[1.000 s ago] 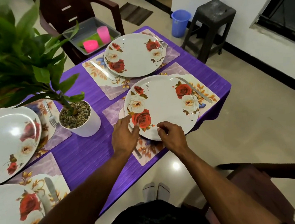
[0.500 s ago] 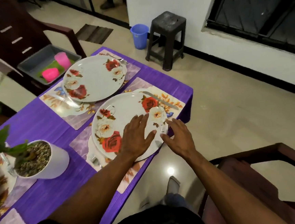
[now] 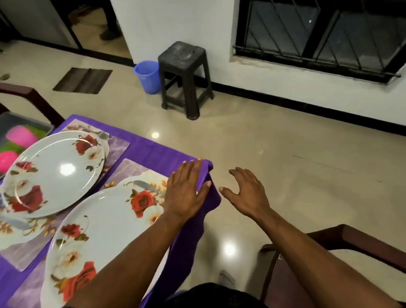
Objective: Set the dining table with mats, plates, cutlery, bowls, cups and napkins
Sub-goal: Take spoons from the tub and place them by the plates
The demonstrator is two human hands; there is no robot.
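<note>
The left hand lay flat, fingers straight, at the corner of the purple tablecloth, likely smoothing it beside the near plate on its mat; the right hand hovered spread over the floor, holding nothing; no writing was legible.
</note>
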